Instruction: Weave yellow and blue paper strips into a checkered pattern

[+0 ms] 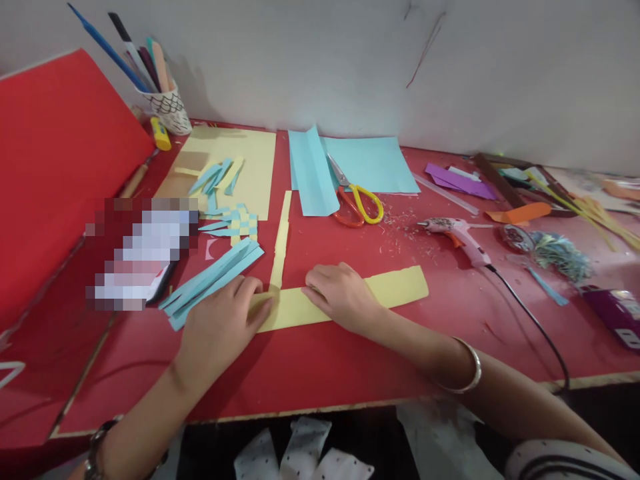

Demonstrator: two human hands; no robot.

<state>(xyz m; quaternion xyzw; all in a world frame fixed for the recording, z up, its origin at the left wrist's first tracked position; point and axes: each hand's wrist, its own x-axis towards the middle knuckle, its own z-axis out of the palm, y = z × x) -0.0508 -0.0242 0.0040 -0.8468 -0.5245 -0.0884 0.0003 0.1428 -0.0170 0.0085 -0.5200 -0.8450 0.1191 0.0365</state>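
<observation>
A wide yellow paper strip [400, 287] lies across the red table in front of me. My left hand [223, 317] grips its left end between thumb and fingers. My right hand [343, 293] rests on the strip's middle with the fingers curled; whether they pinch the paper is hidden. A narrow yellow strip [283, 243] with an uneven edge runs away from the wide one, near my left fingers. Blue paper strips [215, 277] lie just beyond my left hand, beside a small blue-and-yellow woven paper piece [243, 223].
Scissors [357, 197] lie on folded blue paper [370, 163] at the back. To the right are a pink glue gun [457, 233] with a cord and a yarn bundle [563, 257]. A phone [160, 267], yellow sheet [255, 150] and pen cup [170, 110] stand left.
</observation>
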